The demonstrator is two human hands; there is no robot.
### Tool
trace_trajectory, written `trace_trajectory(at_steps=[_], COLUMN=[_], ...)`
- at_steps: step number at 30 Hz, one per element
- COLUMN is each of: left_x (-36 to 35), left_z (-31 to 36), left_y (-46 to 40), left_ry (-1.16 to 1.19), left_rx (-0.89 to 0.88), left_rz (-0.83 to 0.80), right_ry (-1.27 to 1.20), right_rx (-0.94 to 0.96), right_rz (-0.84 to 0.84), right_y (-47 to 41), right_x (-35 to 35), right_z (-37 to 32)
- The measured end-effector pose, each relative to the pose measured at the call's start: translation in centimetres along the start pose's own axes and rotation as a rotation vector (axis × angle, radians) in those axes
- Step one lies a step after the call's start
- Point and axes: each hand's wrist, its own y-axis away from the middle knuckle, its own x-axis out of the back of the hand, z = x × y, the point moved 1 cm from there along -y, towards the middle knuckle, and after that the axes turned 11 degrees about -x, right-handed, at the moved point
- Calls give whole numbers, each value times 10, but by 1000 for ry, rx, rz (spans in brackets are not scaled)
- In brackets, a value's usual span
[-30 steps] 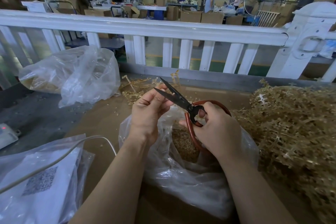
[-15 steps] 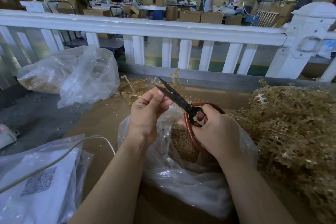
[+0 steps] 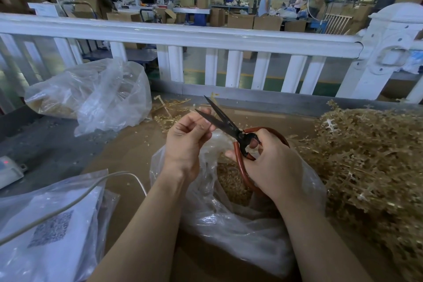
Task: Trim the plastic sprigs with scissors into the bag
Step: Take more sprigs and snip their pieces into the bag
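Note:
My right hand (image 3: 272, 167) grips the red-brown loop handles of black-bladed scissors (image 3: 223, 121), whose blades are parted and point up and to the left. My left hand (image 3: 186, 136) has its fingers curled at the lower blade, pinching something too small to make out. Both hands are over an open clear plastic bag (image 3: 229, 220) holding tan trimmed bits. A big heap of tan plastic sprigs (image 3: 370, 158) lies to the right.
A second clear bag (image 3: 91, 98) with tan material lies at the back left. A bag with a QR-code sheet (image 3: 45, 231) and a white cable (image 3: 75, 201) are at the front left. Cut stems (image 3: 169, 110) lie behind my hands. A white railing (image 3: 206, 36) borders the bench.
The scissor blades have opened wider. Both hands stay over the bag with only slight shifts.

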Motion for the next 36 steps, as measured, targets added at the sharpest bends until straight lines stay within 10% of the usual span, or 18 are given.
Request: trace_trajectory(at_steps=[36], left_x=[3], left_z=[-4], left_y=[-4], left_ry=[-78], left_rx=[-199], left_rz=[-171], right_ry=[-8], right_rx=[12], right_rz=[-109], right_y=[1], right_x=[3], right_z=[0])
